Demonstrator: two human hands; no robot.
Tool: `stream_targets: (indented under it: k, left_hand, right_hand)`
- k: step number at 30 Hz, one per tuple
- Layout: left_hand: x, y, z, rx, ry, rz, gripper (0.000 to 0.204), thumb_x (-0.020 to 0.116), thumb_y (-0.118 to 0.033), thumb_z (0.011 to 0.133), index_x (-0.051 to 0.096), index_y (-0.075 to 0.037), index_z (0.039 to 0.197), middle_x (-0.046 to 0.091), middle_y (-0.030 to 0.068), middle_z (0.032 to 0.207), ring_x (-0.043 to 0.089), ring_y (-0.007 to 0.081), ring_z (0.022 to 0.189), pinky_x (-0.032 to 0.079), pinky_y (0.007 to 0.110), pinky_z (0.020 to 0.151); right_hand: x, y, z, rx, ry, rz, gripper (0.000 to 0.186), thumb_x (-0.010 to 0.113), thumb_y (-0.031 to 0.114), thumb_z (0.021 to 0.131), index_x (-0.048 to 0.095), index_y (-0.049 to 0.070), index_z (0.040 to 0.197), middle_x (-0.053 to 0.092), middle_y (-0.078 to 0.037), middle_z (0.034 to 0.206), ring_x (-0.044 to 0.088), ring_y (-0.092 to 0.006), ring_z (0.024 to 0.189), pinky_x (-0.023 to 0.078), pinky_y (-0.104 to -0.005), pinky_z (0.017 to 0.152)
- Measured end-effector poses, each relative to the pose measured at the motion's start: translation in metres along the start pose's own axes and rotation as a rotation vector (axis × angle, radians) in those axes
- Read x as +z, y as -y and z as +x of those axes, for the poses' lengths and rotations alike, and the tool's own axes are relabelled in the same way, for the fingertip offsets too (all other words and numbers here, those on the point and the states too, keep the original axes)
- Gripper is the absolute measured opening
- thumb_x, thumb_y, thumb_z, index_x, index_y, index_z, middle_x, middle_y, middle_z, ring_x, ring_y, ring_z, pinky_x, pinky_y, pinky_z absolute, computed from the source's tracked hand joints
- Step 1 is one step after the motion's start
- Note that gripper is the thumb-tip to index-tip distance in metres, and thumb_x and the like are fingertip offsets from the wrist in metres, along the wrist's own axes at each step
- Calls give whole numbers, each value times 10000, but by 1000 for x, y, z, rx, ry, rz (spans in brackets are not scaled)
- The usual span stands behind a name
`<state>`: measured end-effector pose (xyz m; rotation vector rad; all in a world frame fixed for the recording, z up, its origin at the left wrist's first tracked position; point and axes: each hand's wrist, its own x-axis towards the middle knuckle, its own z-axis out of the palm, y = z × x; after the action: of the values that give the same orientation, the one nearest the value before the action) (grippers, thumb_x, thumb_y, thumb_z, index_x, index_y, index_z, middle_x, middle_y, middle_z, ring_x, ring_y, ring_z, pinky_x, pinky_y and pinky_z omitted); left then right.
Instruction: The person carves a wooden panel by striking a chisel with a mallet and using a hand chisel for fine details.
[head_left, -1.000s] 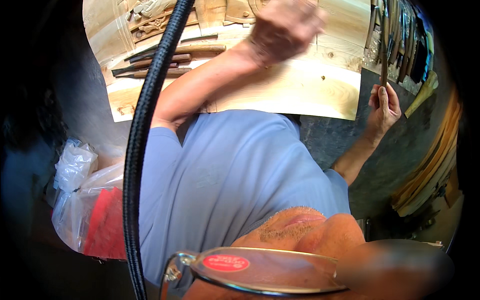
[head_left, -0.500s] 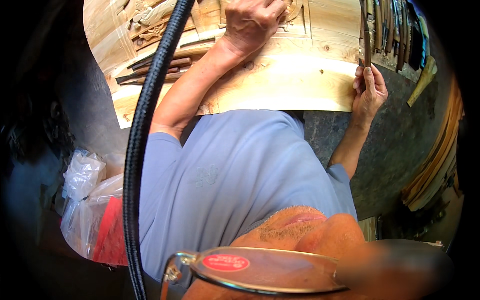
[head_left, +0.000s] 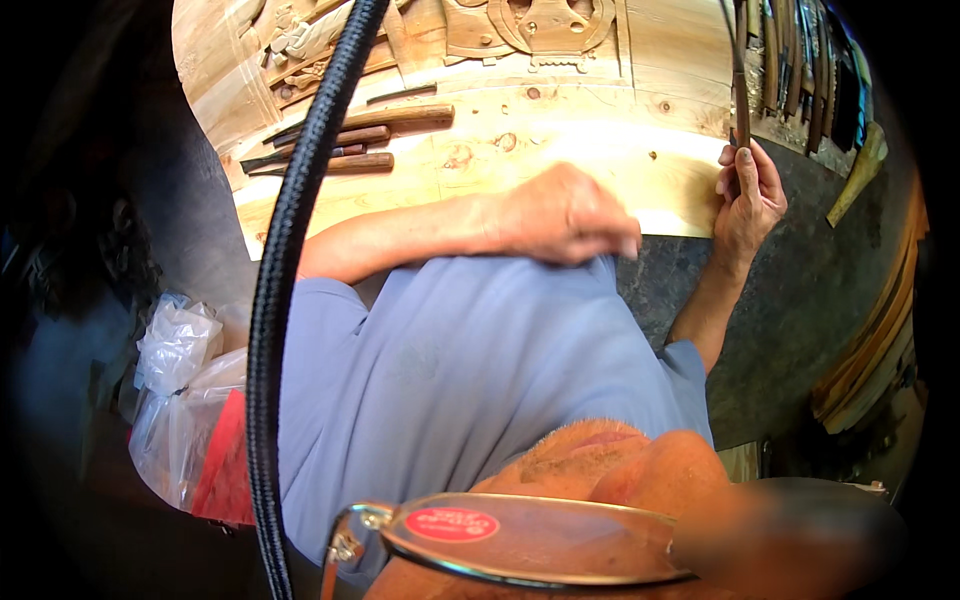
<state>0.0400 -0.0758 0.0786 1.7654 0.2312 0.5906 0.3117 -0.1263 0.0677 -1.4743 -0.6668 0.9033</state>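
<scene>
In my right hand (head_left: 750, 205), closed at the right edge of the pale wooden board (head_left: 590, 120), is a slim carving chisel (head_left: 741, 100) with a dark handle, its thin end pointing away from me. My left hand (head_left: 570, 215) hovers in front of my shirt over the board's near edge. Its fingers look curled but are smeared by motion, so I cannot make out whether they hold anything. Several wooden-handled chisels (head_left: 360, 163) lie on the board's left part. Beyond them are carved relief shapes (head_left: 530, 30), partly cut off by the picture's edge.
A row of tools (head_left: 800, 70) lies at the far right, with a pale wooden club-shaped piece (head_left: 860, 172) nearer. Curved-looking planks (head_left: 875, 320) are stacked at right. A clear plastic bag (head_left: 180, 350) stands at left beside something red (head_left: 225, 470). A black braided cable (head_left: 290, 220) crosses the view.
My left hand has come back from the carved relief toward my body and to the right, uncovering the chisels and carving. My right hand still holds the chisel at the board's edge.
</scene>
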Motion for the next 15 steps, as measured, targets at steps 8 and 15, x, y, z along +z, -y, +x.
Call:
stream_targets:
  k: [8, 15]
  left_hand:
    - [-14, 36, 120, 572, -592, 886, 348, 650, -380, 979, 663, -123, 1213, 695, 50, 1116, 692, 224, 998, 587, 347, 871]
    - [-22, 92, 139, 391, -535, 989, 395, 675, -494, 916, 708, -189, 1164, 643, -46, 786, 639, 130, 645, 500, 278, 513]
  right_hand:
    - [-45, 43, 46, -16, 365, -357, 286, 714, 38, 966, 727, -16, 1246, 750, -70, 921, 551, -40, 654, 405, -185, 545]
    - [-35, 82, 93, -86, 585, -737, 296, 753, 117, 953, 752, 45, 1240, 743, -2, 894, 507, -24, 638, 371, -182, 540]
